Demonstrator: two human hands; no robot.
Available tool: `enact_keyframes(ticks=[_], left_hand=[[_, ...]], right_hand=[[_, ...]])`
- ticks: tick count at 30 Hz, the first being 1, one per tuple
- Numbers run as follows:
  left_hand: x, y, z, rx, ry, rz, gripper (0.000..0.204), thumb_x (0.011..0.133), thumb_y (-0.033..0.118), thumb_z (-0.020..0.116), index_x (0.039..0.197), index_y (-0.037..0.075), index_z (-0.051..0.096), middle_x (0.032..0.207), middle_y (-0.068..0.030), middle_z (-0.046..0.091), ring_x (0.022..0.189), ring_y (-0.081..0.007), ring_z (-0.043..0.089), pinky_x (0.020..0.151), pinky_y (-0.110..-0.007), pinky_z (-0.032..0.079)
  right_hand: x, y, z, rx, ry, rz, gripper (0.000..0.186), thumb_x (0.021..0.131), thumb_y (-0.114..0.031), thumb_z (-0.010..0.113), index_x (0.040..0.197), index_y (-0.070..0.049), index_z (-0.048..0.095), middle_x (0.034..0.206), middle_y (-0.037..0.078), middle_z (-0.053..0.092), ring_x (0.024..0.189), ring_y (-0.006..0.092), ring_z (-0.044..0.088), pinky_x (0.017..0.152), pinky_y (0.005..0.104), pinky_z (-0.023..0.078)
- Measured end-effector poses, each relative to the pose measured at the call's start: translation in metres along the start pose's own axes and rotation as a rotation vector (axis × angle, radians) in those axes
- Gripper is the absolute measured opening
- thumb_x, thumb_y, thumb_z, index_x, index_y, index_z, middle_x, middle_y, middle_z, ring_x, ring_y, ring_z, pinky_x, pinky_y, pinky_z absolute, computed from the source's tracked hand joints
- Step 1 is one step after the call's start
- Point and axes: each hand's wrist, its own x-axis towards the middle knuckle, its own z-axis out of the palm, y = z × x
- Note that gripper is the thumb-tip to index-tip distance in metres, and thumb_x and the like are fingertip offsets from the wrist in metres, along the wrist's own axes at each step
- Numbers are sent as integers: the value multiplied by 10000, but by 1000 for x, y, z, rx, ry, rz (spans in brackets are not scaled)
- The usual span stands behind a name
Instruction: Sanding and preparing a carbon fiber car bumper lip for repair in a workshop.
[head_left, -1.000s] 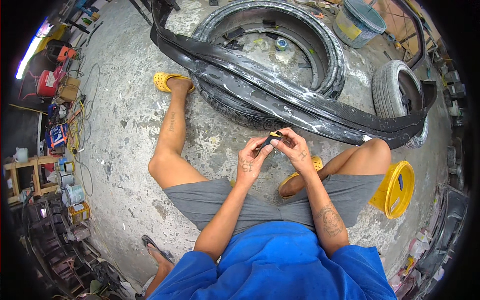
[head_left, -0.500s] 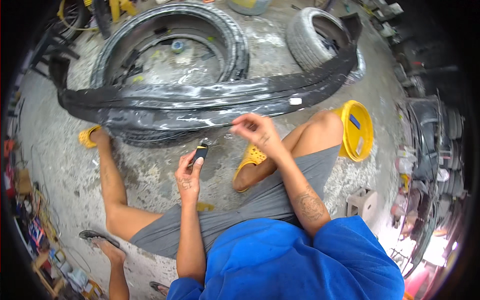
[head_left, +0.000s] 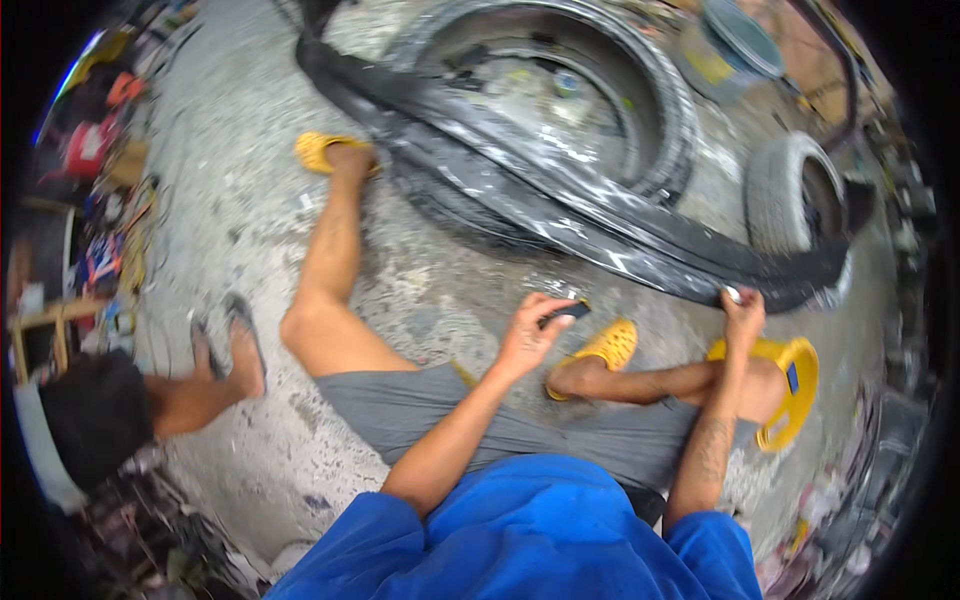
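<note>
A long, glossy black car bumper lies across a big tire, its surface wet and streaked. My left hand is closed around a small black block, held over the floor apart from the bumper. At the bumper's near right edge, my right hand has its fingers together at a small white piece. Whether the white piece is lifted off the bumper I cannot tell.
A smaller tire stands under the bumper's right end. Beside my right knee is a yellow bucket; a grey-blue tub stands at the back. Another person in flip-flops is on my left, near cluttered shelves.
The view has swung left, bringing the other person further in. My right hand has gone from above the bumper's middle to the white piece. My left hand still holds the black block.
</note>
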Motion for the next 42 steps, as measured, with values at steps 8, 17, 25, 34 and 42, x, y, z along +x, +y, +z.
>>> enact_keyframes(ticks=[8,17,25,34,42], left_hand=[[6,-3,1,21,-4,-31,305,959,155,788,1256,83,782,1078,-96,677,1006,-250,671,897,-372,546],[7,-2,-6,-63,-12,-77,320,987,198,759,1289,92,767,1076,-110,648,1021,-275,664,931,-382,541],[13,-4,-15,-218,-7,-129,335,958,172,761,1276,65,766,1091,-133,665,1050,-318,679,951,-384,531],[17,0,-22,-228,-29,-152,365,982,234,766,1317,90,760,1097,-120,676,1068,-272,668,969,-370,526],[13,-2,-17,-243,-29,-115,349,972,198,769,1295,65,766,1073,-108,674,1008,-264,678,917,-358,538]], right_hand=[[5,-168,-8,406,-243,-284,417,914,-163,869,1261,5,710,1032,45,724,931,107,645,863,271,547],[-4,-481,145,137,-867,-1469,485,776,-107,830,1227,-11,679,1185,142,662,1164,353,565,1061,461,493],[-3,-568,226,-184,-822,-1840,539,742,-109,872,1251,-40,708,1205,57,687,1205,309,553,1100,422,491],[-5,-532,190,-387,-810,-1847,476,790,-172,868,1241,-56,767,1220,42,741,1193,262,561,1092,400,494],[-4,-515,201,-262,-596,-1860,97,867,-80,667,883,-65,761,1083,18,735,1205,257,603,1016,395,547]])
